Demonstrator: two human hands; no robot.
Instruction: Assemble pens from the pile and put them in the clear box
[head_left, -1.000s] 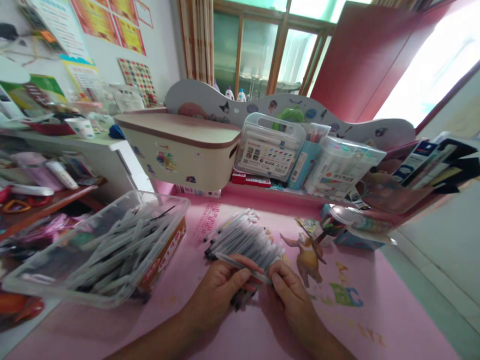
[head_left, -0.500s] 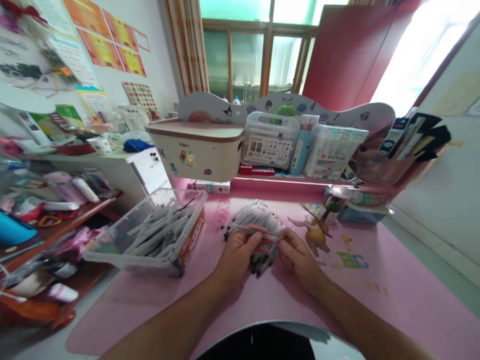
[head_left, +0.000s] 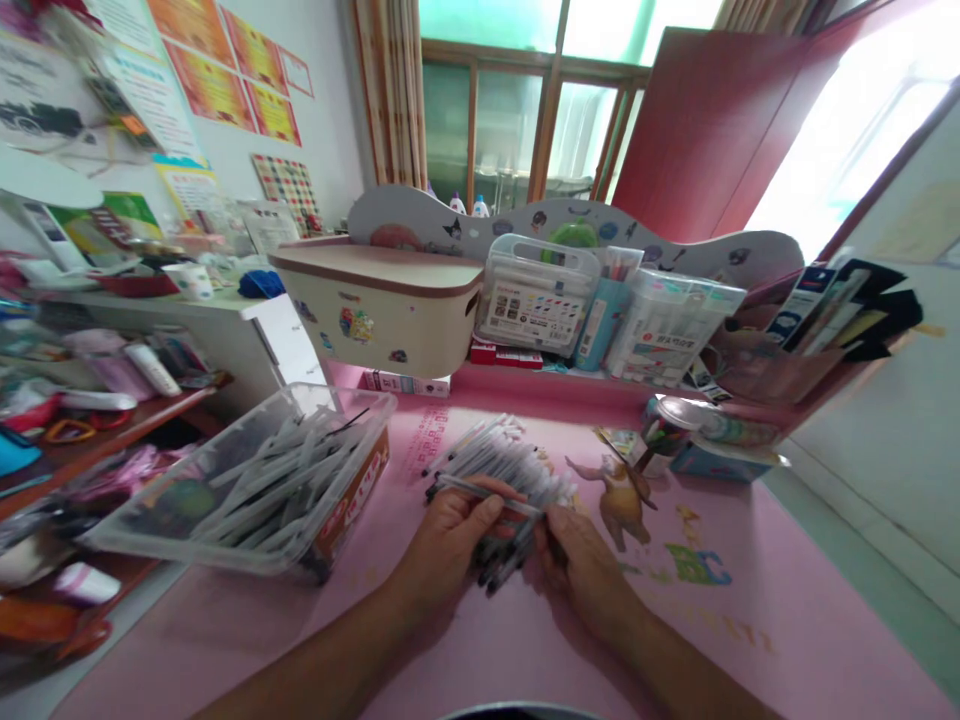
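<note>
Both hands hold one slim, pale pen (head_left: 480, 491) above a pile of similar pens. My left hand (head_left: 454, 530) is closed, its thumb and fingers around the pen's middle. At the pen's right end, my right hand (head_left: 589, 565) pinches with thumb and forefinger; its other fingers are curled and partly hidden. Beneath and behind the hands, the pile of white pens (head_left: 517, 455) with dark ends lies on the pink desk (head_left: 480, 650). To the left stands a clear plastic bin (head_left: 202, 555) with many whitish, slender pen-like pieces (head_left: 281, 490) inside.
A lidded cream storage box (head_left: 382, 320), a marker case (head_left: 536, 300) and another clear pen box (head_left: 675, 330) stand on the raised shelf behind. A jar (head_left: 671, 425) is at the back right. Cluttered shelves (head_left: 142, 420) line the left side.
The camera view has shifted, so the desk and bin appear lower and the bin further left. Both hands keep hold of the pen, and the right fingers have shifted slightly at its end.
</note>
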